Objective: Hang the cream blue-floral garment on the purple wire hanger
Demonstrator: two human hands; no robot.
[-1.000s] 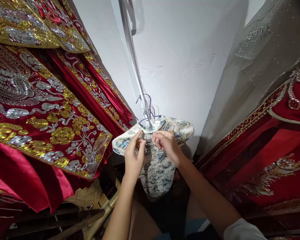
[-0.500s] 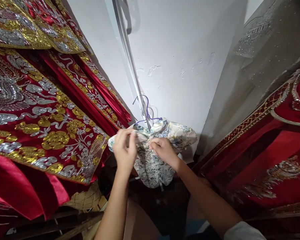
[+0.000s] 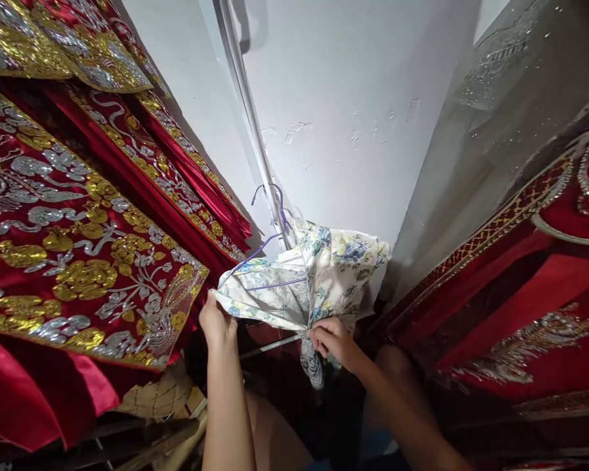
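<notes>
A white floral garment point(image 3: 343, 268) with blue and yellow flowers hangs on a purple hanger point(image 3: 283, 206), whose hook is at the metal pole. My left hand point(image 3: 216, 319) pinches the garment's edge at its left end and holds it out to the side. With fingers closed, my right hand point(image 3: 332, 339) grips the gathered cloth low at the middle front. Between the hands the left panel is spread, so the hanger's lower bar shows inside the neck opening. Bunched cloth dangles below the right hand.
Red cloth with gold and silver embroidery point(image 3: 86, 275) hangs close on the left. Another red embroidered cloth point(image 3: 515, 314) is on the right. A metal pole point(image 3: 245, 98) runs along the white wall point(image 3: 348, 85) ahead. A woven tan item point(image 3: 157, 396) lies low left.
My left hand has moved left and down, drawing the garment's left side open. The right hand has gone lower with the gathered cloth. The hanger's bar has come into view.
</notes>
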